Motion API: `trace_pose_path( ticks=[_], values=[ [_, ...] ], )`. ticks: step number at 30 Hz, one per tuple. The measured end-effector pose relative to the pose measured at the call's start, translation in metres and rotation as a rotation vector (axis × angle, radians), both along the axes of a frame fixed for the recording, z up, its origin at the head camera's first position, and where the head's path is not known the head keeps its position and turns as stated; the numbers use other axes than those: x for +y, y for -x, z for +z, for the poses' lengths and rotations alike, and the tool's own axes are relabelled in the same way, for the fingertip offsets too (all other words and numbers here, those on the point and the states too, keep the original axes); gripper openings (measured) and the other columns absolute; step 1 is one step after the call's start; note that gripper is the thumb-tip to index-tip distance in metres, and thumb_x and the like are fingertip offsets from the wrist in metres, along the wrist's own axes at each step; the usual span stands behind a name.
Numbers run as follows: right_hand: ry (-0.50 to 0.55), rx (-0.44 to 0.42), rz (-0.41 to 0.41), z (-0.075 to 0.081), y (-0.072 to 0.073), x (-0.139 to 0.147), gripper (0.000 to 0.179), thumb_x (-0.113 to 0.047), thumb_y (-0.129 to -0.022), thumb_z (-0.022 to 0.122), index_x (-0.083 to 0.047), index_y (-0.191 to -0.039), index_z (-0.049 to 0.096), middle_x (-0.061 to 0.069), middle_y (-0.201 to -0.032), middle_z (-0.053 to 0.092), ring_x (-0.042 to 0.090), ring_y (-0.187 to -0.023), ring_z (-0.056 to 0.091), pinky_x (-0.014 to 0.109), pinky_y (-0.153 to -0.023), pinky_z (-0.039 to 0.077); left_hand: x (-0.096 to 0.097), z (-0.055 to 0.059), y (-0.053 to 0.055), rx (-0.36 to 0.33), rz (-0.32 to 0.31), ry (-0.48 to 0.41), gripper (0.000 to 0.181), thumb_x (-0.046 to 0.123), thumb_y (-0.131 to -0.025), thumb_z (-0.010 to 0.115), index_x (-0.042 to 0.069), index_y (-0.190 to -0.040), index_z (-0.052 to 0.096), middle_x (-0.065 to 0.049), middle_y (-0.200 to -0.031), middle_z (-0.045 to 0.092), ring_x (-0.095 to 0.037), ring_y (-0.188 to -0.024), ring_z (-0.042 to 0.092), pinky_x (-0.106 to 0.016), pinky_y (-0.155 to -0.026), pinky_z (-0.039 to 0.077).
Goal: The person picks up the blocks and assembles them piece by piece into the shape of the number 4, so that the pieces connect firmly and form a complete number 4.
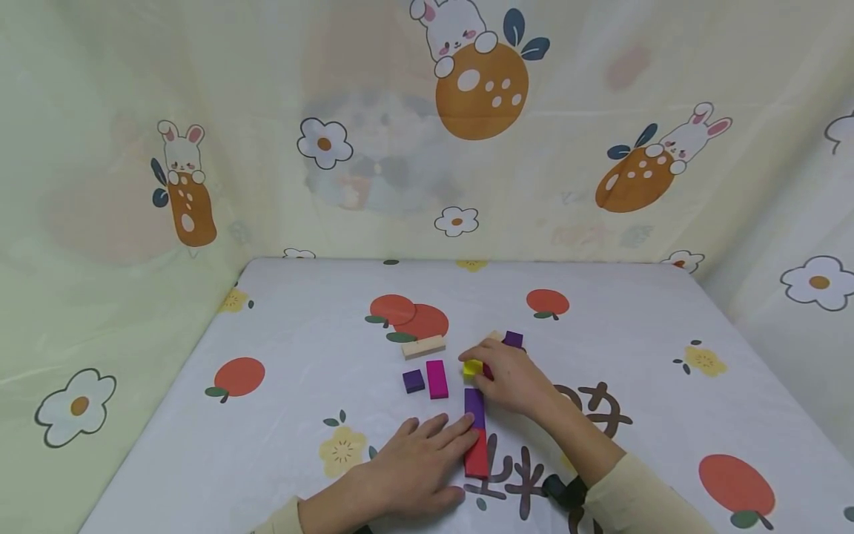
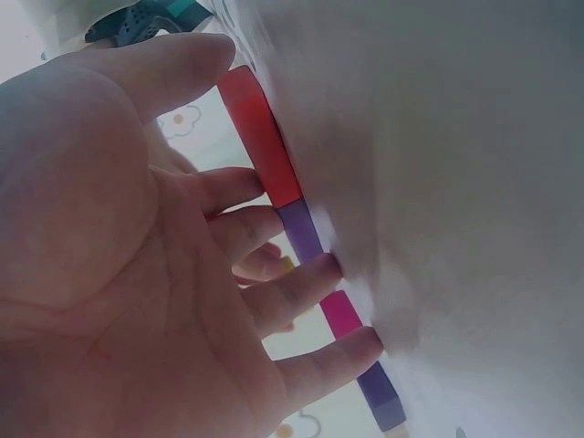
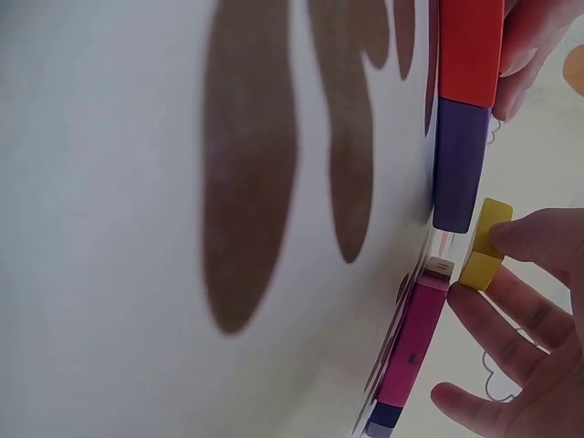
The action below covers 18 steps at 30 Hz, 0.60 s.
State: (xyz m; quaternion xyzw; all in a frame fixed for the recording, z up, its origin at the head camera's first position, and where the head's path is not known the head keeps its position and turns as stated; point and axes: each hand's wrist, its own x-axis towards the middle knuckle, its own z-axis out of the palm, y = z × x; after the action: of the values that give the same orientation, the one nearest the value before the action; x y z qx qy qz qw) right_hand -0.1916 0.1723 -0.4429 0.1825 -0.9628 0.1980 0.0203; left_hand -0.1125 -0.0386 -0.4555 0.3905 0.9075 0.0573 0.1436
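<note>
My right hand (image 1: 512, 377) pinches a small yellow block (image 3: 486, 245) between thumb and fingertips, just beyond the far end of a purple block (image 1: 474, 406). That purple block lies end to end with a red block (image 1: 477, 454), making a straight row. To the left of the row, my left hand (image 1: 427, 461) lies palm down with its fingers extended. Its fingertips (image 2: 246, 182) rest along the side of the red and purple blocks. A magenta block (image 3: 412, 342) lies close by the right hand, partly hidden under it in the head view.
Left of the right hand lie a magenta block (image 1: 437, 379), a dark purple cube (image 1: 414, 381) and a plain wooden block (image 1: 423, 347). Behind that hand show another purple block (image 1: 513, 339) and a bit of wood (image 1: 495, 336). Patterned curtains (image 1: 373, 193) surround the printed tablecloth (image 1: 300, 326).
</note>
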Motion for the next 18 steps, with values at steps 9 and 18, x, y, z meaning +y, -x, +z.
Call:
trace_pose_path(
  ticks=[9,18],
  values=[
    [-0.017,-0.008,0.008,-0.0018,-0.0032,0.0001,0.031,-0.013,-0.092,0.075,-0.014,-0.123,0.074,0.003,-0.116,0.072,0.019,-0.100,0.066,0.038,-0.091,0.060,-0.0004,-0.0029,0.0003,-0.005,-0.005,-0.007,0.078,0.055,-0.097,0.062,0.034,-0.164,0.028,0.014,-0.172,0.020,-0.023,-0.156,0.032,-0.059,-0.120,0.035],
    [-0.038,-0.048,0.019,-0.0038,-0.0020,0.0001,0.028,-0.013,-0.092,0.075,-0.014,-0.120,0.076,0.007,-0.126,0.071,0.027,-0.121,0.065,0.046,-0.103,0.056,-0.0022,-0.0059,0.0017,0.015,-0.019,-0.009,0.078,0.055,-0.097,0.062,0.033,-0.164,0.028,0.013,-0.172,0.020,-0.024,-0.155,0.034,-0.059,-0.119,0.036]
  ],
)
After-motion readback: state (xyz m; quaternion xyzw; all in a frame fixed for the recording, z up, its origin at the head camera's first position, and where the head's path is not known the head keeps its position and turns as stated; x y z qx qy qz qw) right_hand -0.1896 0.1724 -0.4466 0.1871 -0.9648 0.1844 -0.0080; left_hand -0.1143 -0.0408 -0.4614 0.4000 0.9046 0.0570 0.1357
